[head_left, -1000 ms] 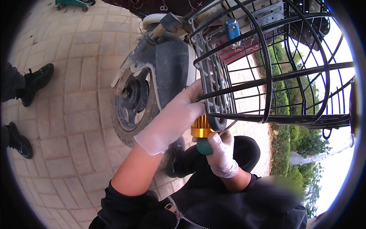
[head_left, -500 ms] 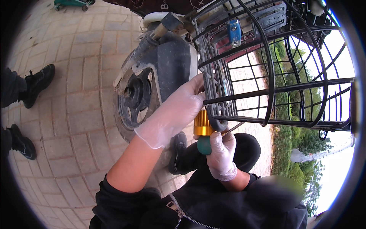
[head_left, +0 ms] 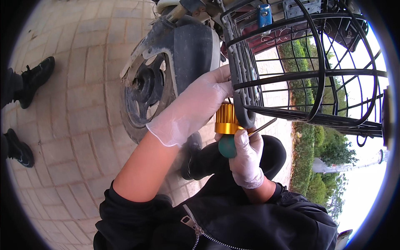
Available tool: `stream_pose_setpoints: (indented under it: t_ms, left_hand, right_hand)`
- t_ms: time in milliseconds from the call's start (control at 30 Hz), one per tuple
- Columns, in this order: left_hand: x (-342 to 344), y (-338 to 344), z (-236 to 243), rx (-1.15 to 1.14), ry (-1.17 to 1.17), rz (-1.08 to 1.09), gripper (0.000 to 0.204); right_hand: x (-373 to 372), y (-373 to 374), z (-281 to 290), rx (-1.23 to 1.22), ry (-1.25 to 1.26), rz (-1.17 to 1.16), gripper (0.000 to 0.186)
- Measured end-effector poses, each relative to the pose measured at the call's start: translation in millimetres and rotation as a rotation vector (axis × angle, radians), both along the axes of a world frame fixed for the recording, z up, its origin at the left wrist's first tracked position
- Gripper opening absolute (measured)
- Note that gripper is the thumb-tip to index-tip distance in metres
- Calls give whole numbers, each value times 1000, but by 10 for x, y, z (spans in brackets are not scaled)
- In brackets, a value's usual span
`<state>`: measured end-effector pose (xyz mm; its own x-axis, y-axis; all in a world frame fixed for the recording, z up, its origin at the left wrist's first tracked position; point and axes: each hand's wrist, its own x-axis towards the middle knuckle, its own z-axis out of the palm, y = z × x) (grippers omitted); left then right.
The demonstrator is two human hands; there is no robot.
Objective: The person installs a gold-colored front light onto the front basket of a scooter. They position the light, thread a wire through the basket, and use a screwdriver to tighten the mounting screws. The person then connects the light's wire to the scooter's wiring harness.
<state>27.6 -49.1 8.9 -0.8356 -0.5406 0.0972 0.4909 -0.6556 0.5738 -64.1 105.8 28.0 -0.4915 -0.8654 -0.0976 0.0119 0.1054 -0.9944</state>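
Note:
My left hand [head_left: 200, 100], in a thin white glove, reaches to the near corner of a black wire basket [head_left: 287, 77]. Its fingertips are hidden behind the basket's edge. Below that corner is a gold ribbed cylinder [head_left: 227, 118], like a small spotlight housing, with a dark wire at its top. My gloved right hand [head_left: 246, 160] grips the cylinder's lower end, one fingertip showing at its left side. The same hand holds a tool with a round teal handle [head_left: 227, 146], apparently a screwdriver; a thin metal shaft [head_left: 264, 126] sticks out past my fingers in line with it.
Beyond my left arm stands a dusty two-wheeler's front wheel [head_left: 146, 85] with a dark fender [head_left: 193, 58]. A blue box-shaped part [head_left: 264, 16] shows through the basket. Another person's black shoes [head_left: 37, 81] are on the paving [head_left: 83, 125] at left. Hedges [head_left: 306, 146] line the right.
My view has shifted, so the basket, the cylinder and both hands appear higher in the picture. Both hands keep much the same pose. A green wheeled object at the top left has left view.

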Motion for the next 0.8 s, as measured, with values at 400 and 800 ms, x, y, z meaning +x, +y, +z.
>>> stream_pose_setpoints:
  t_ms: [400, 800]
  left_hand:
    - [-117, 9, -224, -178, 36, 90, 43]
    - [-86, 42, -167, 7, 84, -32, 44]
  right_hand:
    - [37, 2, 231, 143, 22, 5, 63]
    - [85, 34, 69, 15, 44, 6, 63]
